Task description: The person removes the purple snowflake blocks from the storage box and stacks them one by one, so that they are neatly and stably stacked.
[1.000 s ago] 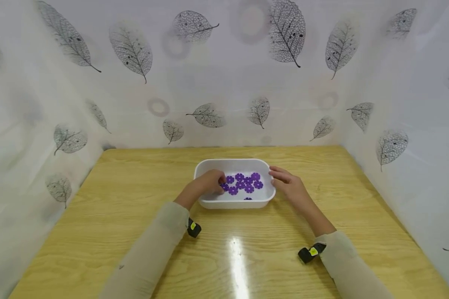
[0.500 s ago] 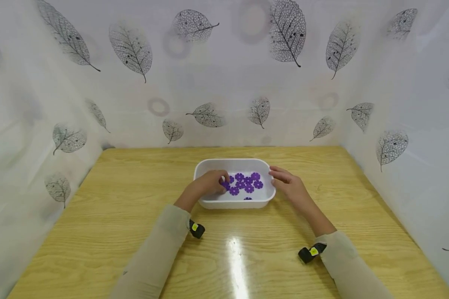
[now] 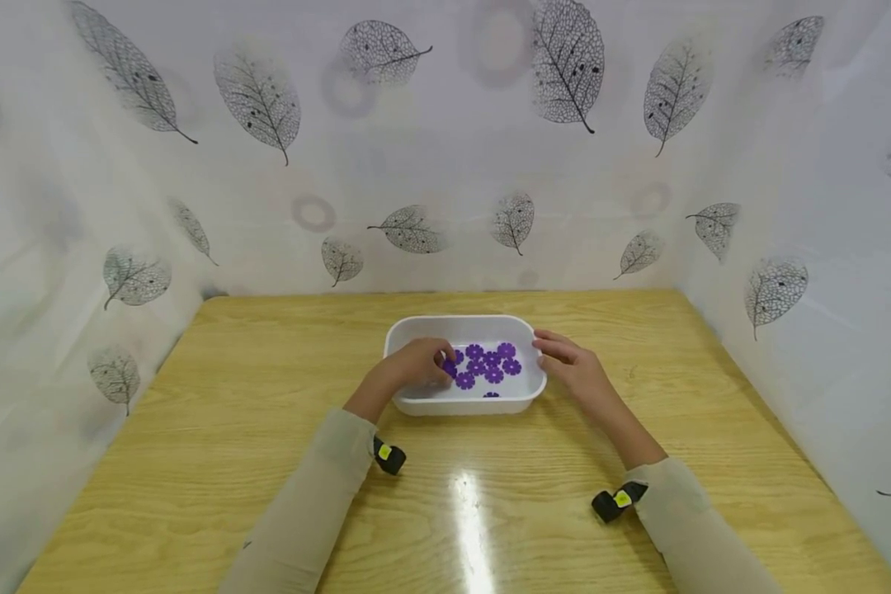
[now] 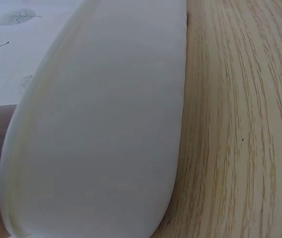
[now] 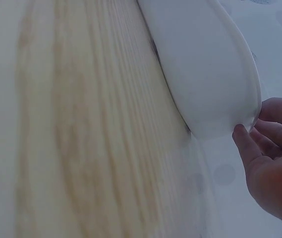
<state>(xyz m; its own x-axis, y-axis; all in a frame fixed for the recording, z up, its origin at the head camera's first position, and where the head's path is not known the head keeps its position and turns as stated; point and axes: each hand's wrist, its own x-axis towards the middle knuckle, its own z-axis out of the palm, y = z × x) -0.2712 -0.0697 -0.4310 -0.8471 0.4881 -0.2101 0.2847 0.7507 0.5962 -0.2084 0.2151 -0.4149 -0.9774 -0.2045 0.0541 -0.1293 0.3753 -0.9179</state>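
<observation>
A white plastic basin with rounded corners sits on the table. Several flat purple notched discs, like flower-shaped building pieces, lie scattered inside it. My left hand reaches over the basin's left end and pinches one purple disc between thumb and fingers, low in the basin. In the left wrist view the basin's outer wall hides most of that hand. My right hand rests its fairly straight fingers and thumb against the basin's right end. The right wrist view shows its thumb touching near the rim.
The light wooden table carries the basin near its far middle. White curtains with grey leaf prints rise along the back and both sides. Each wrist wears a small black camera.
The left hand has shifted slightly right within the basin, and a purple disc now shows between its fingertips. One disc beside it slid slightly right. The right hand has stayed in place.
</observation>
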